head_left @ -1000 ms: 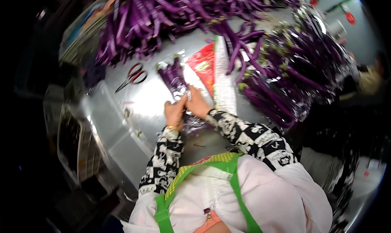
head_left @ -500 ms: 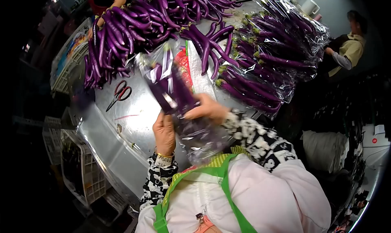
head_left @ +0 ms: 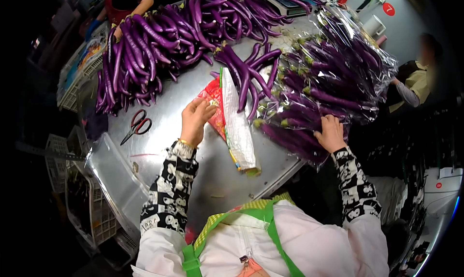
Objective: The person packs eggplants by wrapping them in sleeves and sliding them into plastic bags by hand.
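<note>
Over the metal table, my left hand hangs with its fingers apart and nothing in it, beside a red and white woven sack. My right hand rests on a clear bag of purple eggplants at the near edge of the bagged pile; its fingertips press on the plastic. Several loose eggplants lie crossed above the sack. A large heap of loose eggplants spreads along the far side. Red-handled scissors lie on the left.
A clear plastic bin stands at the table's left edge, with white crates below it. One person's arm is beyond the heap; another person stands at the right. A scale is at the back.
The bagged eggplants that both hands held have moved right to the bagged pile, with my right hand on them. My left hand has let go and opened. The sack now shows fully.
</note>
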Demonstrator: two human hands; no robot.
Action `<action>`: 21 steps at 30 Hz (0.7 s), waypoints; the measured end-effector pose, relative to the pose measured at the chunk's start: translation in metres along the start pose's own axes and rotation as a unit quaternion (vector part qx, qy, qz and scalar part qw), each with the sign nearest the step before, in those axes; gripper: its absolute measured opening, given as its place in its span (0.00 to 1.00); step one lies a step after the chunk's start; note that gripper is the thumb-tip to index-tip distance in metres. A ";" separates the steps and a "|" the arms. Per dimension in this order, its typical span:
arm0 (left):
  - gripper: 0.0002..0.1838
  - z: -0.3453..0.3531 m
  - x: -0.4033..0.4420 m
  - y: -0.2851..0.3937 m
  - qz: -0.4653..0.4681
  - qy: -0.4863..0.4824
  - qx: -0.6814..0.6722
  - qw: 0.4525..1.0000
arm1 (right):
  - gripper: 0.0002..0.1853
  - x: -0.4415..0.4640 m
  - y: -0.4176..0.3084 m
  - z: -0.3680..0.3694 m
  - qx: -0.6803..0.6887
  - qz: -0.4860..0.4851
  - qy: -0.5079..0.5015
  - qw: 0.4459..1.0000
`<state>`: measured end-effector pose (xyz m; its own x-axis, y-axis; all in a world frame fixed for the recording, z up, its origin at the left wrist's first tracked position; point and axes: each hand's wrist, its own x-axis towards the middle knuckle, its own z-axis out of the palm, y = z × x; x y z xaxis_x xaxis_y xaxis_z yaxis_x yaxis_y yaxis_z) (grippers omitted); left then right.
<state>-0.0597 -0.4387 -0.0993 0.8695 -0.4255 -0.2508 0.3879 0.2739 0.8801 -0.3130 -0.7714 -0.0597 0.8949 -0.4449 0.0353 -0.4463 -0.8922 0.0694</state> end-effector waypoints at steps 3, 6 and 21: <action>0.21 0.032 0.056 0.009 -0.050 -0.018 -0.076 0.996 | 0.24 0.056 -0.043 -0.030 0.152 -0.108 0.188 0.964; 0.13 0.049 0.132 -0.010 -0.022 -0.065 0.086 0.994 | 0.29 0.137 -0.090 -0.010 0.524 -0.057 0.097 0.844; 0.14 0.113 0.194 -0.009 -0.076 0.003 -0.083 0.994 | 0.33 0.232 -0.169 0.042 0.439 -0.112 -0.017 0.892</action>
<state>0.0711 -0.6211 -0.1103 0.7989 -0.4680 -0.3778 0.5591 0.3462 0.7534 -0.0299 -0.7270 -0.1053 0.9677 -0.2367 0.0871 -0.0977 -0.6701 -0.7358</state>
